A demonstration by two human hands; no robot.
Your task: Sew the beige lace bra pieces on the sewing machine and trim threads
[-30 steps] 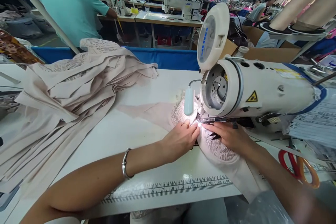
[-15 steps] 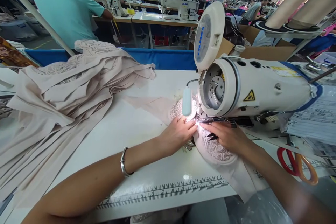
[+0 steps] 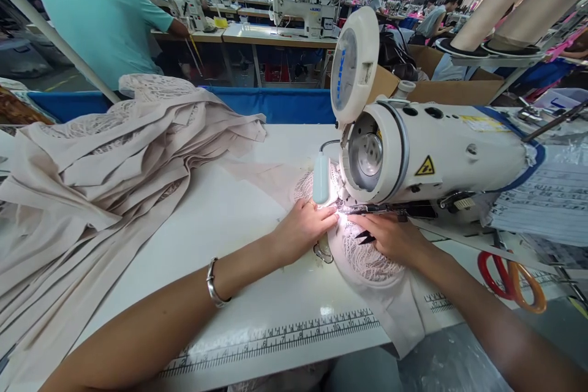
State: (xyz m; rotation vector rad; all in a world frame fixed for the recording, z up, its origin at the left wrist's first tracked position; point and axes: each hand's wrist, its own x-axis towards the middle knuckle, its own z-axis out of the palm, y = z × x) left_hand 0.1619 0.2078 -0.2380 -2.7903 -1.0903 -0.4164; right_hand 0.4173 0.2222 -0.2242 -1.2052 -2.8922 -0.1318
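Note:
A pale pink lace fabric piece (image 3: 372, 257), shaped like a bra cup, lies under the head of a white sewing machine (image 3: 441, 150). My left hand (image 3: 303, 226) grips the lace just left of the lit needle area, fingers pressed together. My right hand (image 3: 395, 237) rests on the same piece at the right, fingers stretched toward the needle. Dark pointed blades of thread snips (image 3: 366, 237) stick out from under that palm; their handle is hidden. The needle itself is hidden by glare and machine parts. A plain fabric tail hangs over the table's front edge.
A heap of beige lace-trimmed fabric strips (image 3: 138, 147) covers the table's left side. Scissors with red and orange handles (image 3: 512, 282) lie at the right, near a handwritten sheet (image 3: 542, 199). A printed ruler (image 3: 275, 343) runs along the front edge. A co-worker (image 3: 92, 30) sits beyond.
The whole view has shifted slightly, so things sit further left. Inside the machine's round opening, the part is now blurred as if spinning. Both hands stay on the lace near the needle.

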